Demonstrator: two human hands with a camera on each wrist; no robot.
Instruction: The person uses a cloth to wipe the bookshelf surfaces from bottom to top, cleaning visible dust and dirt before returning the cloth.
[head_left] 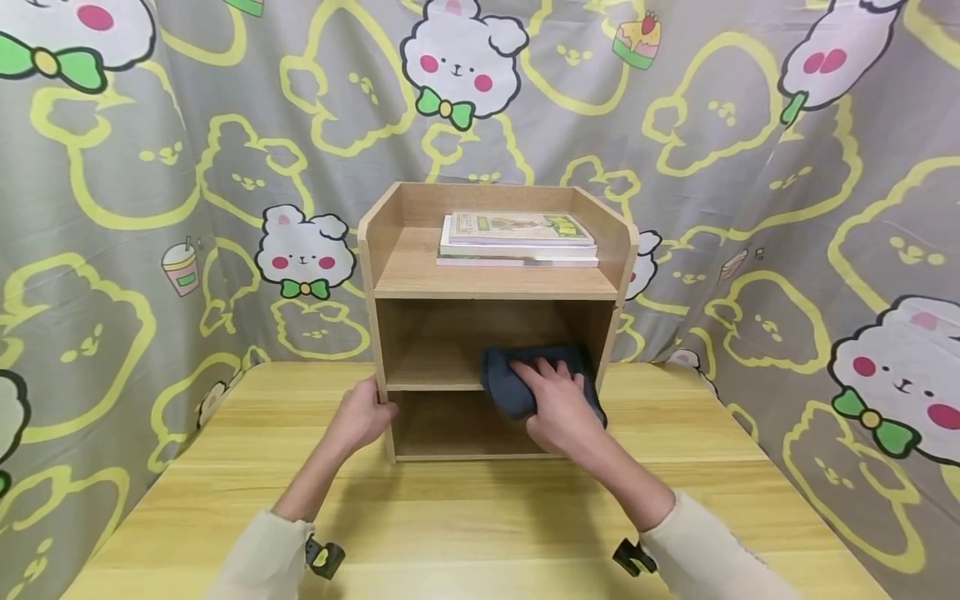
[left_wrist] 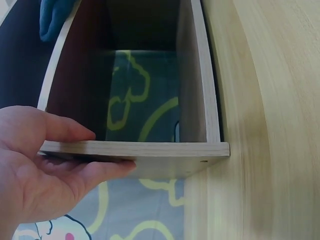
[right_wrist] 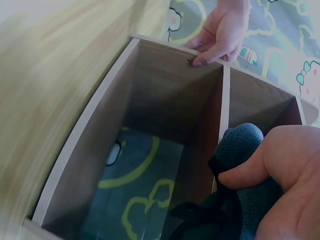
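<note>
A small wooden shelf (head_left: 495, 283) with a raised-edge top and two compartments stands on the table. My left hand (head_left: 363, 417) grips the edge of its left side panel; the left wrist view shows the thumb inside and the fingers outside the panel (left_wrist: 150, 149). In my right hand (head_left: 562, 408) is a dark blue cloth (head_left: 510, 387), held at the right front of the middle board, hanging over its edge. Seen from the right wrist, the thumb presses on the bunched cloth (right_wrist: 245, 145) beside the middle board (right_wrist: 225, 100).
A stack of books (head_left: 517, 242) lies on the shelf's top. The shelf stands on a light wooden table (head_left: 465, 525). A patterned curtain (head_left: 247, 150) hangs behind and along both sides.
</note>
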